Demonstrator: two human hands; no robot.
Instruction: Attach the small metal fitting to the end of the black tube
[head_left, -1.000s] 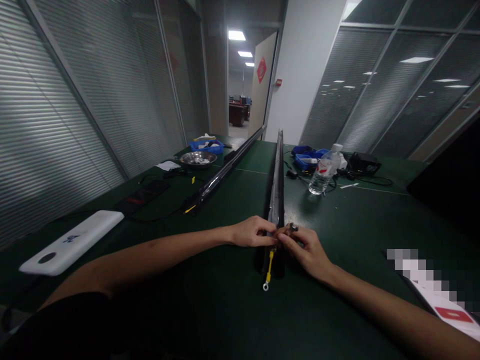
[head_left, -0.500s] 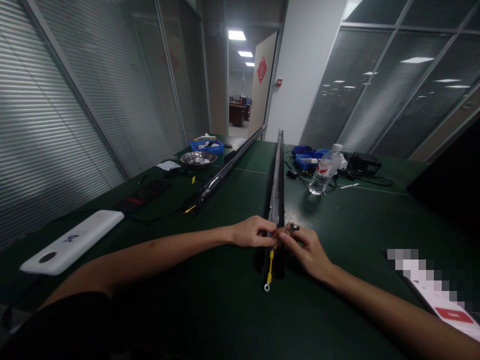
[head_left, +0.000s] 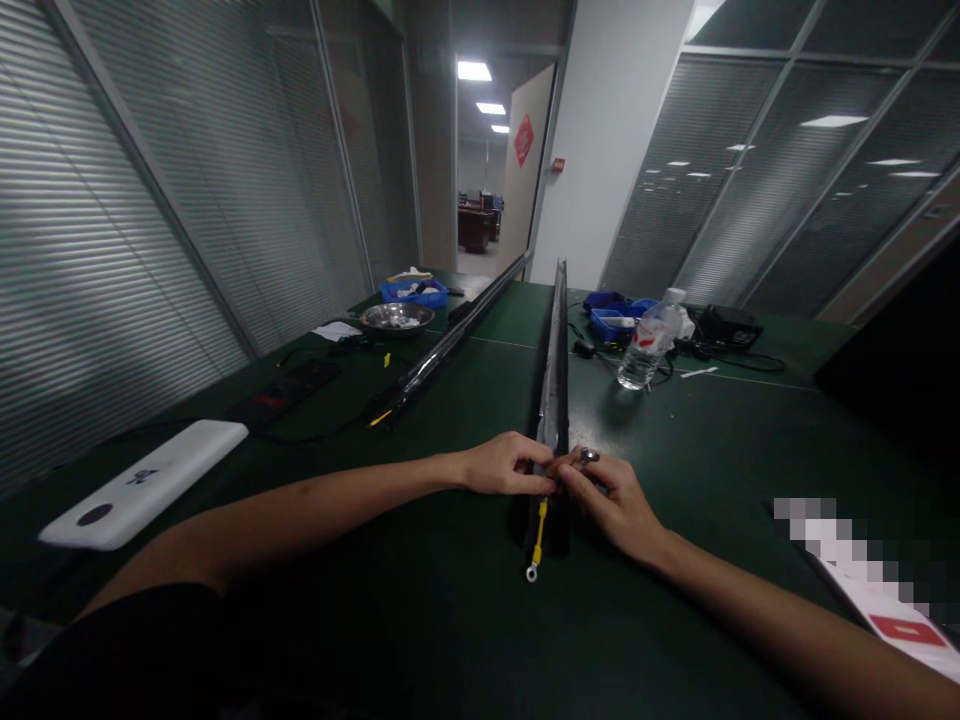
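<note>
A long narrow black channel (head_left: 553,380) with a greyish inside runs away from me down the middle of the table. At its near end my left hand (head_left: 510,463) is closed, thumb and fingers pinched on the channel from the left. My right hand (head_left: 611,495), with a ring on one finger, is closed on the same spot from the right. The fingertips of both hands meet there and hide what lies between them. Out from under them, toward me, comes a short yellow wire (head_left: 541,525) ending in a metal ring terminal (head_left: 532,573).
Left of the hands lies a second long black bar (head_left: 450,342). Beyond it are a metal bowl (head_left: 397,318) and a blue tray (head_left: 414,292); nearer is a white power bank (head_left: 146,485). To the right stand a water bottle (head_left: 649,340) and a black adapter (head_left: 727,327).
The ring terminal and yellow wire have shifted very slightly to the left. Both hands stay at the same place on the channel.
</note>
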